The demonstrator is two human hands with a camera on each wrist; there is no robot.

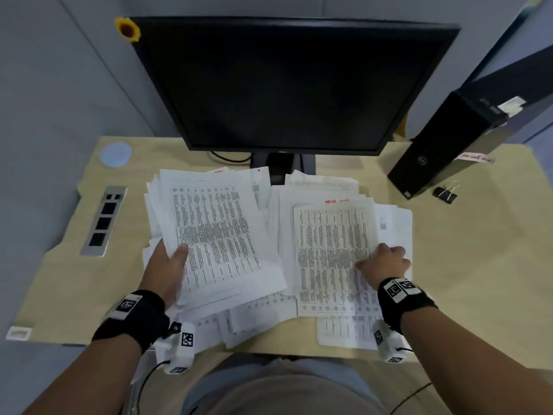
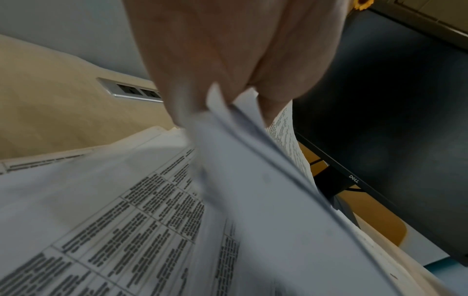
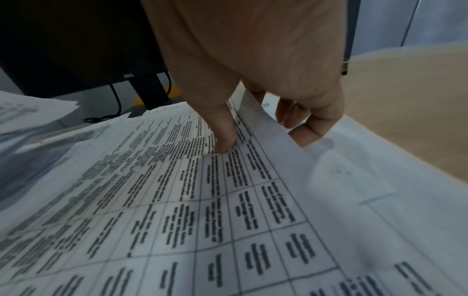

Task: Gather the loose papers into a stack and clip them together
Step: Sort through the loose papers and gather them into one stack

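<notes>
Printed white papers lie scattered over the desk in front of the monitor. My left hand (image 1: 170, 259) grips a bundle of sheets (image 1: 215, 235) at its left edge, thumb on top, lifting it off the sheets below; in the left wrist view the bundle (image 2: 240, 170) is pinched between thumb and fingers. My right hand (image 1: 386, 262) pinches the right edge of a printed sheet (image 1: 332, 256) on the right pile, thumb (image 3: 222, 138) pressing on top and fingers (image 3: 309, 128) curled under the edge. A black binder clip (image 1: 446, 193) lies on the desk at the far right, away from both hands.
A dark monitor (image 1: 287, 85) stands behind the papers, its stand (image 1: 281, 169) between the two piles. A black computer case (image 1: 449, 145) stands at the right. A socket strip (image 1: 103, 220) is set into the desk (image 1: 478, 265) at the left, beside a round blue cap (image 1: 115, 154).
</notes>
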